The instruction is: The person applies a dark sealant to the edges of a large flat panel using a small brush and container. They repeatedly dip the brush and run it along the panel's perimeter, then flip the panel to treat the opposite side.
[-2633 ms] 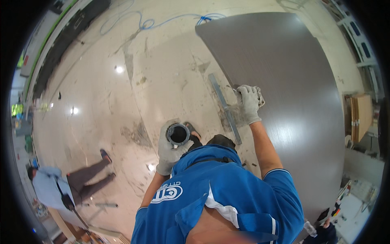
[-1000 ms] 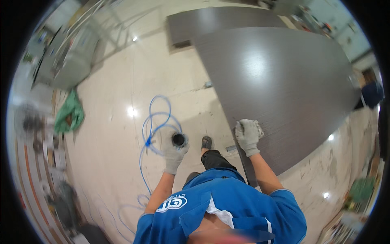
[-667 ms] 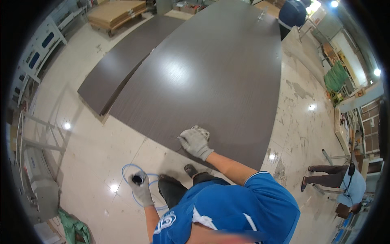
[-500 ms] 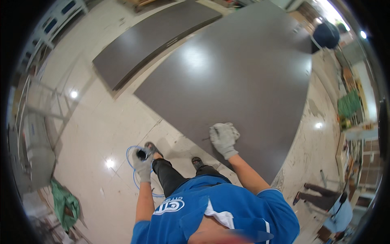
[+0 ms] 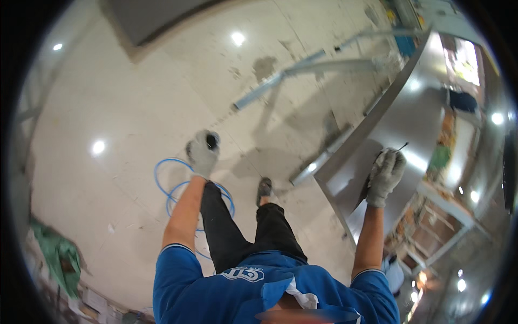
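Note:
My left hand [image 5: 204, 156], in a grey work glove, is closed around a dark object [image 5: 212, 141] with a round end; its kind is unclear. Below and beside that hand, a blue hose [image 5: 158, 171] lies in loops on the floor. To the right, a large dark grey panel [image 5: 399, 135] stands tilted, its glossy face turned up and to the right. My gloved right hand [image 5: 386, 178] is against the panel with its fingers curled. A thin dark rod [image 5: 402, 146] pokes out from its fingertips; whatever else the fingers hold is hidden.
Metal rails [image 5: 280, 81] stretch across the floor left of the tilted panel. Another dark panel [image 5: 145, 21] lies at the far left. A dark blue rounded shape [image 5: 463, 101] is near the big panel's far end. Green cloth [image 5: 59, 259] lies at the lower left.
The big panel, which lay flat in front of me, is now tilted and farther right, uncovering metal rails. My right hand has moved right with it. My left hand has risen slightly.

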Tool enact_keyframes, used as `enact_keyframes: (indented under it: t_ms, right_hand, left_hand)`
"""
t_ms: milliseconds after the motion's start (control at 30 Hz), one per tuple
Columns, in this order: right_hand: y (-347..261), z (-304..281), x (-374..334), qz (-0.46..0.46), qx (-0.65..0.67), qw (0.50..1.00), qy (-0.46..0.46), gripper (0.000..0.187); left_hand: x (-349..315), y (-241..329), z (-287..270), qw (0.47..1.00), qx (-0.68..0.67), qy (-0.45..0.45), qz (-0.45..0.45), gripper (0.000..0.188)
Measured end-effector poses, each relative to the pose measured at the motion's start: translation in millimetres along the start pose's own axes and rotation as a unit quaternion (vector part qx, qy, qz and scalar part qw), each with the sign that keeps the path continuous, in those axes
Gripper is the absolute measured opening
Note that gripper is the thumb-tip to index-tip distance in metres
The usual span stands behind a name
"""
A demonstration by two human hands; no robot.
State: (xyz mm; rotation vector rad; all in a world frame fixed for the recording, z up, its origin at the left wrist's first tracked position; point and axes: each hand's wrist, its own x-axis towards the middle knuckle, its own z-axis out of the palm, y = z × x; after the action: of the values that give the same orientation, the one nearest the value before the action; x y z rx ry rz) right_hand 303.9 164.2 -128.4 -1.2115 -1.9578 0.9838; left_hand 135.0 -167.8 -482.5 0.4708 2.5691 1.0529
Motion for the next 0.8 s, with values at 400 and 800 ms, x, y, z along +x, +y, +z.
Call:
enact_keyframes:
  t_ms: [400,800]
  right_hand:
    - [33.2,-32.5,12.1,-0.047,-0.340,0.927,0.148,0.022]
    - [34.2,-3.3,14.5,0.006,-0.376,0.914,0.153,0.022]
  left_hand:
    - [132.4,-222.0,213.3,0.979,0.135,-0.143,0.063,0.041]
    - [148.1,-326.0,264.6,0.946,0.235,-0.224,0.012,0.077]
